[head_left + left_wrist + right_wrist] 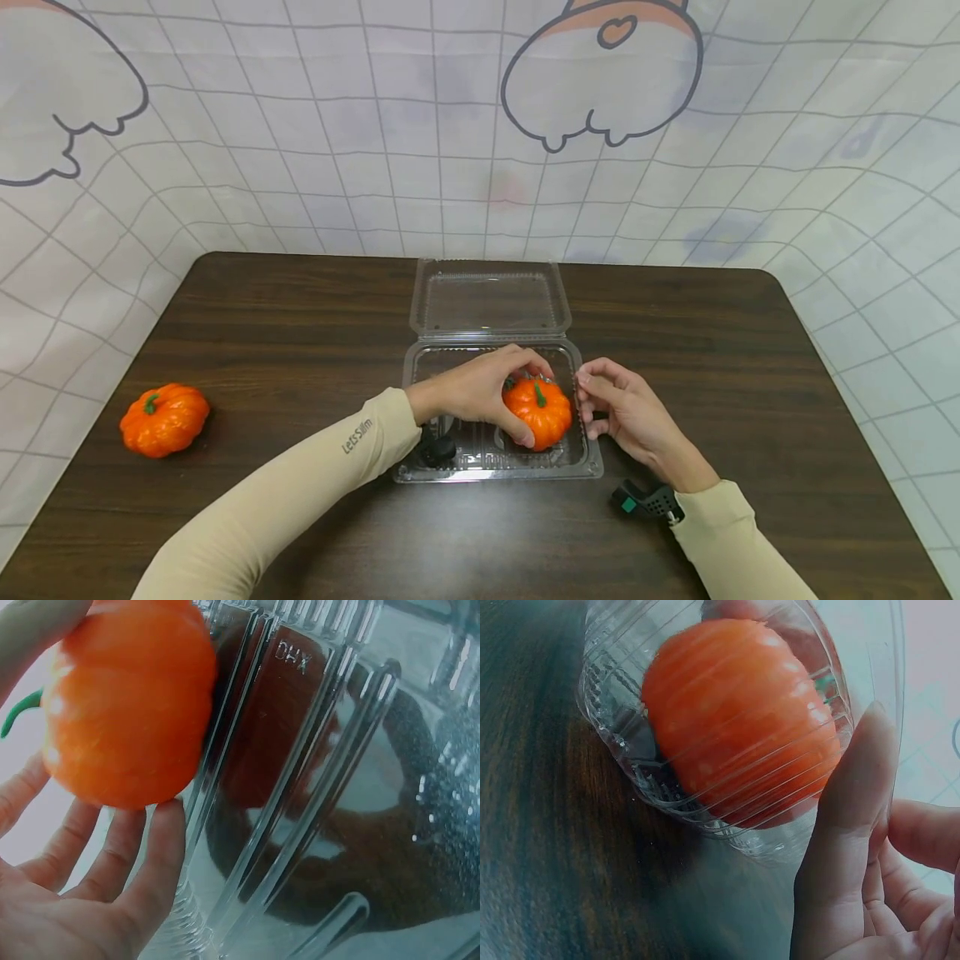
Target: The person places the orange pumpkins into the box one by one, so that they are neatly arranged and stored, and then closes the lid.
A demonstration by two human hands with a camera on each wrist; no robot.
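Observation:
An orange toy pumpkin point(540, 417) with a green stem is in the right part of a clear plastic clamshell box point(498, 477). My left hand point(480, 392) grips it from the left side, thumb in front and fingers behind. In the left wrist view, fingertips touch the pumpkin point(135, 712) above the ribbed box floor. At the box's right edge, my right hand point(630, 412) pinches the rim between thumb and finger. Through the box's clear side wall, the right wrist view shows the pumpkin point(739, 720) beside the right thumb.
The box's lid point(491, 300) lies folded back toward the wall. A second orange pumpkin point(165, 419) sits at the left of the dark wooden table point(300, 317). Black wrist devices are worn on both arms. A white grid-patterned cloth point(337, 125) surrounds the table's back and sides.

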